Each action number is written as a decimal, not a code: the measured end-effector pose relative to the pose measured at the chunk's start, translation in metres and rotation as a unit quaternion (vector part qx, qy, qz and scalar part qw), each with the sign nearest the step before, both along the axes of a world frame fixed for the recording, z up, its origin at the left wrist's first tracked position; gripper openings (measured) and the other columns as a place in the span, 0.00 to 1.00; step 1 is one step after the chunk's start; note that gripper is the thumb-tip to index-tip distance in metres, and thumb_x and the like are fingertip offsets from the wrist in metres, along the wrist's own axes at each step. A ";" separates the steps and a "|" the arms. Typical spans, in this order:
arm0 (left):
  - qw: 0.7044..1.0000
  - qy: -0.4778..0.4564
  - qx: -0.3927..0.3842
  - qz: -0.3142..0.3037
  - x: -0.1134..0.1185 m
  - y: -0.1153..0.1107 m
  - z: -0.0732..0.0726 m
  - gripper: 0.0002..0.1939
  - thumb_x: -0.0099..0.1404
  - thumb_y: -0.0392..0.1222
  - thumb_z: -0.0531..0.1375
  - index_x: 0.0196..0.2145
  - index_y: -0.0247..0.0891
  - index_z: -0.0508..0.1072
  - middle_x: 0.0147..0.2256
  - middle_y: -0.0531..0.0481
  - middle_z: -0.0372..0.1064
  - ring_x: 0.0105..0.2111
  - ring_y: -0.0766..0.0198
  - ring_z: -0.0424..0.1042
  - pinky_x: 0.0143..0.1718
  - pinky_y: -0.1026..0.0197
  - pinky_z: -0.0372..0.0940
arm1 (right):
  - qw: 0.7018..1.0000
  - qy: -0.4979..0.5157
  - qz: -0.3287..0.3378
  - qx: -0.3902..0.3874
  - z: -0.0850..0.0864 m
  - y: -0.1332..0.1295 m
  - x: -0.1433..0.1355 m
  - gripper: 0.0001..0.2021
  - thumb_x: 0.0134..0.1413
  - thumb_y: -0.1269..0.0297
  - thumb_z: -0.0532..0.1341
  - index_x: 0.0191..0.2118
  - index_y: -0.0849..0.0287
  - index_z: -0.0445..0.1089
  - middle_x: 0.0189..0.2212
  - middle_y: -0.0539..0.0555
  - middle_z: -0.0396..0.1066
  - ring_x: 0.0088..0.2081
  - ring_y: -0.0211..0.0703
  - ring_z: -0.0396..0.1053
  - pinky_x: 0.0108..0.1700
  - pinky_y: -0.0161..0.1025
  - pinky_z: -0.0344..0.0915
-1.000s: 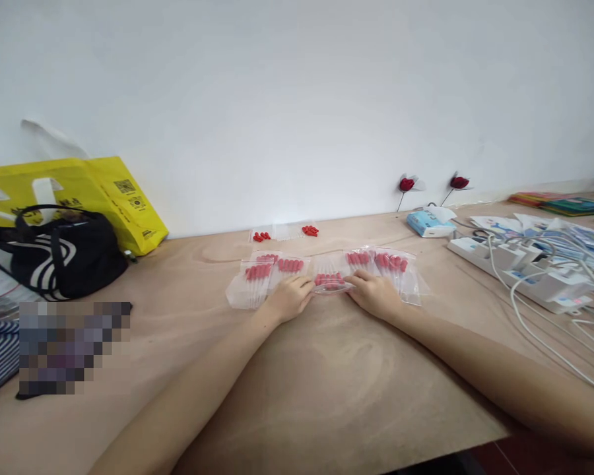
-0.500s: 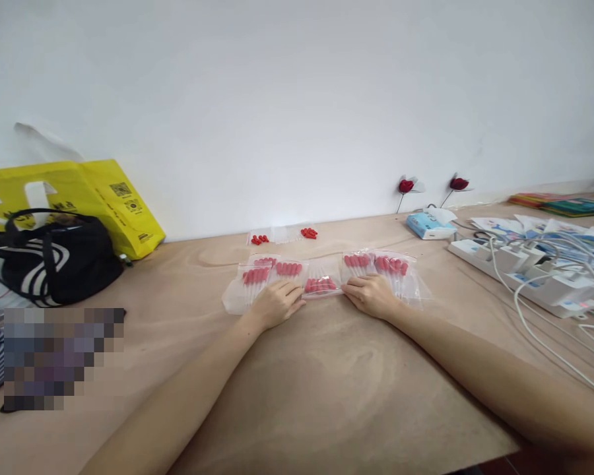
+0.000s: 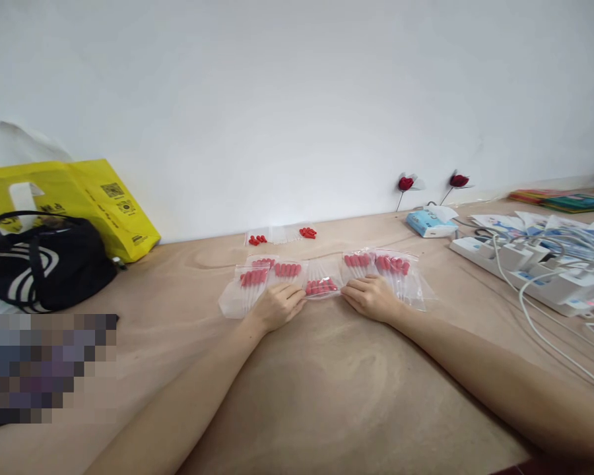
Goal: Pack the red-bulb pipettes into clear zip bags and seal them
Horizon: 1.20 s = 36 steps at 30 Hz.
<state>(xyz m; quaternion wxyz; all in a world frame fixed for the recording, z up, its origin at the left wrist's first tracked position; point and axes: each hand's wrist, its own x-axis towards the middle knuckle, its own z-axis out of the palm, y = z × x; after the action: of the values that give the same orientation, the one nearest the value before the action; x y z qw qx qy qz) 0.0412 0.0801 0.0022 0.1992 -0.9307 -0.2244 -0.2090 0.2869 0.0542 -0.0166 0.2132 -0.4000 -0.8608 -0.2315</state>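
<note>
Head camera view: a black bag (image 3: 44, 264) and a yellow bag (image 3: 103, 198) are seen far left of the left hand (image 3: 276, 307), whose fingers (image 3: 293, 298) are curled loosely on a clear pouch of red-capped tubes (image 3: 321, 285). The pouch is pinned to the bench (image 3: 327, 382) between both hands; the right hand (image 3: 371, 298) presses its other edge, fingers bent. Power strips (image 3: 534, 277) lie well right.

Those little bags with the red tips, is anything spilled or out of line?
Nothing looks spilled. The bags lie in a rough overlapping row; both hands, left hand and right hand, rest on the middle bag.
</note>
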 end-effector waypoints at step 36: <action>0.988 -0.046 0.127 -0.080 0.005 0.005 0.000 0.10 0.63 0.33 0.51 0.26 0.35 0.70 0.27 0.52 0.71 0.27 0.66 0.70 0.29 0.63 0.65 | 0.974 -0.022 0.112 0.194 0.001 0.006 0.002 0.06 0.55 0.70 0.53 0.32 0.60 0.67 0.24 0.48 0.68 0.23 0.31 0.57 0.27 0.36 0.46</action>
<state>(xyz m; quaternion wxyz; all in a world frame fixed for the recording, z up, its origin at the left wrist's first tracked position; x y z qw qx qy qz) 0.0459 0.0848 0.0025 0.2878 -0.9024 -0.1300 -0.2933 0.2892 0.0600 -0.0154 0.2925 -0.2470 -0.8434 -0.3771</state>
